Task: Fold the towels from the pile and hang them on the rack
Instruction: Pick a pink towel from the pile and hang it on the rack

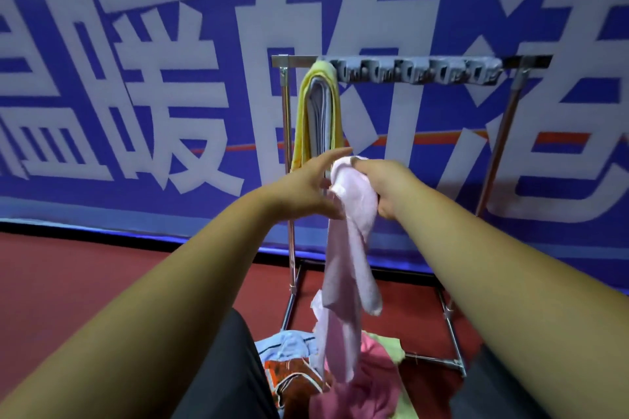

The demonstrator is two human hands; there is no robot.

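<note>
A pale pink towel (pixel 347 248) hangs in front of me, bunched at its top. My right hand (pixel 384 187) grips that bunched top. My left hand (pixel 306 187) is beside it, fingers stretched out, touching the towel's left edge. Below, on the floor between my legs, lies the pile of towels (pixel 340 371): light blue, orange-patterned, deep pink and pale green ones. Behind stands the metal rack (pixel 292 61), with a folded yellow towel (pixel 318 112) and a folded white one inside it draped over the left end of its top bar.
A row of grey clips (pixel 415 73) hangs along the rack's top bar. A blue banner with large white characters (pixel 136 78) covers the wall behind. The floor (pixel 85 282) is dark red. My dark trouser legs frame the pile.
</note>
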